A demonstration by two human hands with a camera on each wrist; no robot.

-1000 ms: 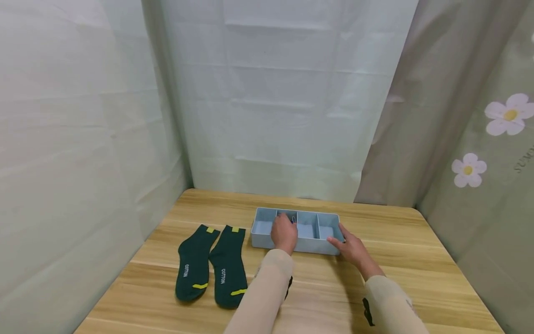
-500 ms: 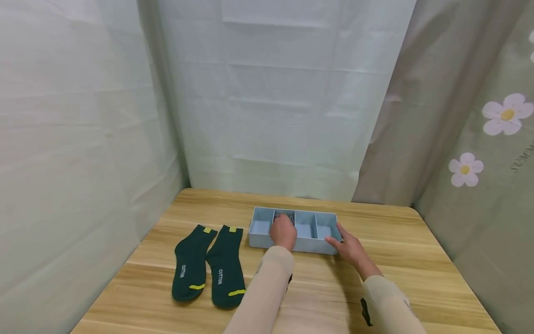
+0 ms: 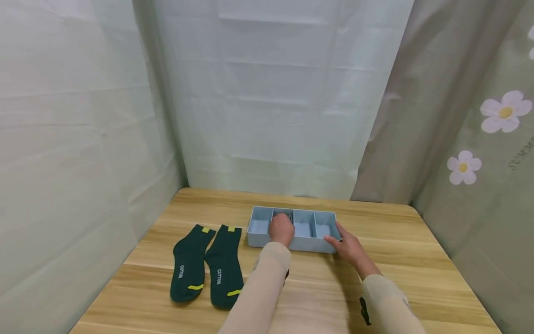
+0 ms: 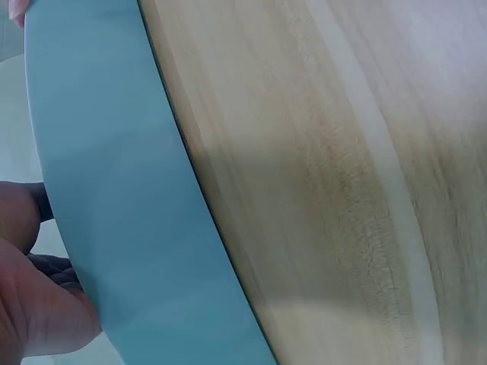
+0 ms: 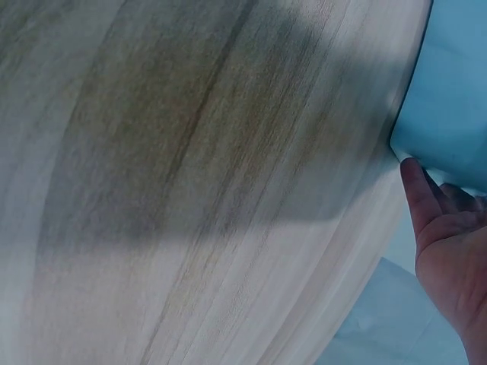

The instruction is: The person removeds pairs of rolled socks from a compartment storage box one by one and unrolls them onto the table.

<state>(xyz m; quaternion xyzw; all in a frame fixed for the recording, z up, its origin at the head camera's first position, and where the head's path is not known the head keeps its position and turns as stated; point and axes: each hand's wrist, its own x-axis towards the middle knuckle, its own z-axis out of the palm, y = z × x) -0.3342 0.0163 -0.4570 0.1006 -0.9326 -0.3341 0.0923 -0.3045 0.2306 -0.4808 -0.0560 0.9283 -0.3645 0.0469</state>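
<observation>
A light blue divided storage box (image 3: 310, 244) stands toward the back of the table, with a row of open compartments. My left hand (image 3: 282, 230) reaches into the second compartment from the left, its fingers curled down. A small dark, looped thing (image 3: 290, 218) shows beside those fingers; its kind is hidden. Dark ridged material (image 4: 55, 268) is also seen between the finger and thumb in the left wrist view. At the box's right end, my right hand (image 3: 352, 248) holds the corner, thumb at the front rim and fingers along the end wall.
Two dark green socks with yellow marks, a left one (image 3: 189, 264) and a right one (image 3: 225, 269), lie flat left of the box. The wooden table (image 3: 409, 260) runs back to hanging cloth (image 3: 271, 116). Flowered cloth (image 3: 496, 222) hangs at the right.
The whole head view has shifted slightly. My left hand stays in the second compartment, and less of the dark looped thing shows now. My right hand keeps holding the box's end.
</observation>
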